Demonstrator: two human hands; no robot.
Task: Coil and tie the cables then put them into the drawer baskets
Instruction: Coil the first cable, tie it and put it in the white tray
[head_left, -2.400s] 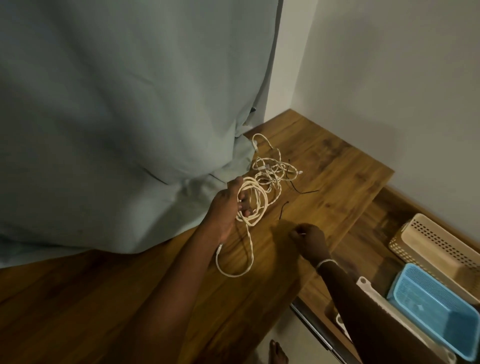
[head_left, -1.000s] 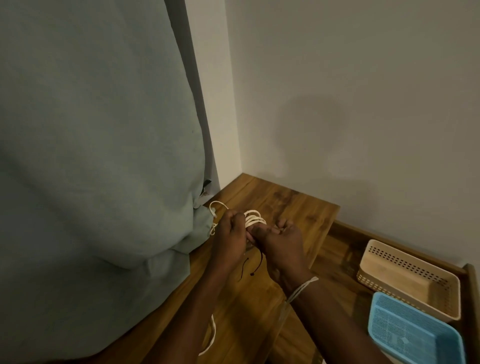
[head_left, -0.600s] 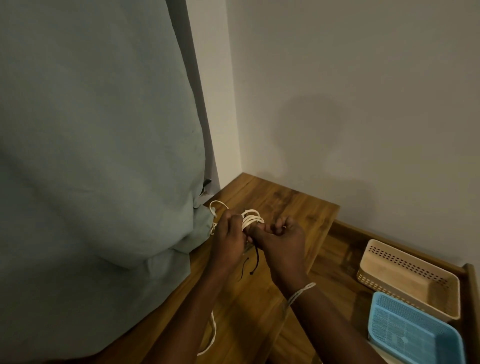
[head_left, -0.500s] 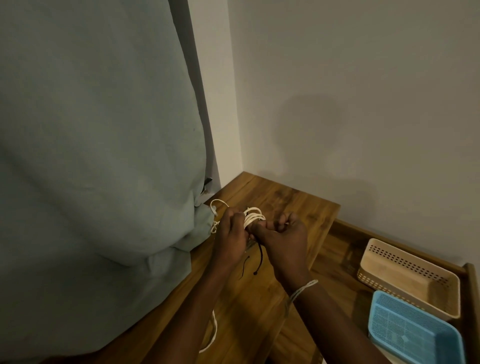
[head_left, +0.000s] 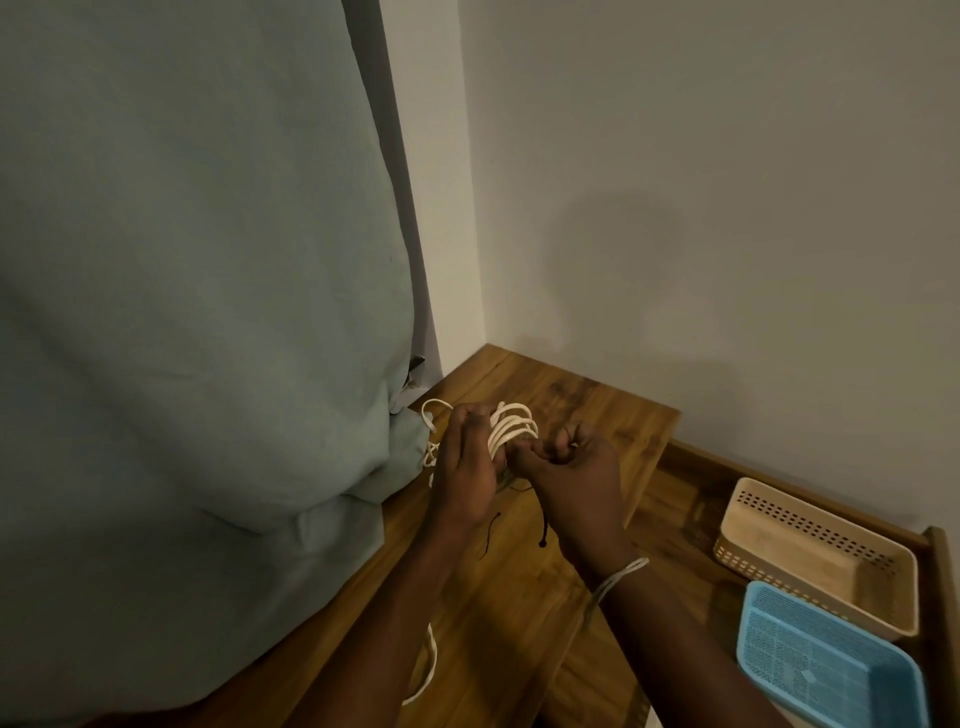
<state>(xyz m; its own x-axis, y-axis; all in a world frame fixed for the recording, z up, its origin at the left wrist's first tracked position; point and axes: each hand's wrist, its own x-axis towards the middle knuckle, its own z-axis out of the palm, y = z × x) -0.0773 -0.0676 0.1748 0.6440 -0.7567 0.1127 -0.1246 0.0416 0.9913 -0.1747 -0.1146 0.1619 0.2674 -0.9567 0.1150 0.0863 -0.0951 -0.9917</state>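
Centre of frame, my left hand (head_left: 465, 467) grips the coiled white cable (head_left: 511, 426) above the wooden desktop (head_left: 524, 613); my right hand (head_left: 569, 467) pinches a thin black tie (head_left: 543, 525) at the coil, fingers curled; lower right, the beige perforated basket (head_left: 810, 551) and blue mesh basket (head_left: 826, 670) hold nothing I can see.

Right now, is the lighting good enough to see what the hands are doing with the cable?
Head view: dim and warm. The white cable stands out, but the left hand and right hand are dark. The thin black tie is barely visible. A soft shadow falls on the wall.
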